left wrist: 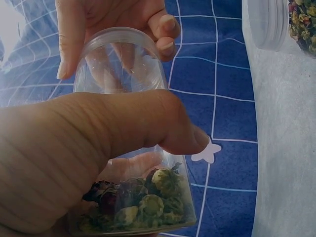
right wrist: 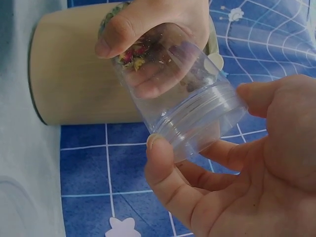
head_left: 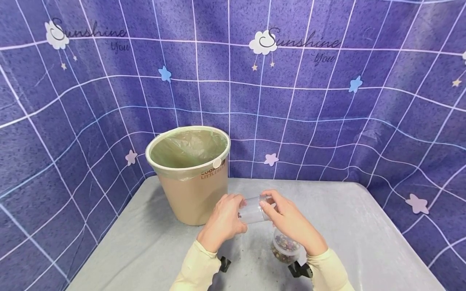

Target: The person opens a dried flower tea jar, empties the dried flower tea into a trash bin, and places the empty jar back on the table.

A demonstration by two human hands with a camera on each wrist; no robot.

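Note:
A clear plastic jar [head_left: 252,211] is tilted on its side above the table, between both hands. My left hand [head_left: 226,216] grips its body near the base, thumb across the wall. Dried flower buds [left wrist: 150,202], greenish yellow with some dark red, lie in the base end; the rest of the jar looks bare. My right hand [head_left: 289,218] has its thumb and fingers curled round the clear lid end [right wrist: 200,121]. Below the right forearm, a second clear jar [head_left: 285,247] of dried flowers stands on the table, partly hidden by that arm.
A beige trash bin [head_left: 193,198] with a pale rim and a greenish liner stands at the back left, close to my left hand. A grey cloth covers the table [head_left: 346,226]. Behind hangs a purple-blue curtain [head_left: 291,121] with a grid and stars. Small dark specks dot the cloth near the second jar.

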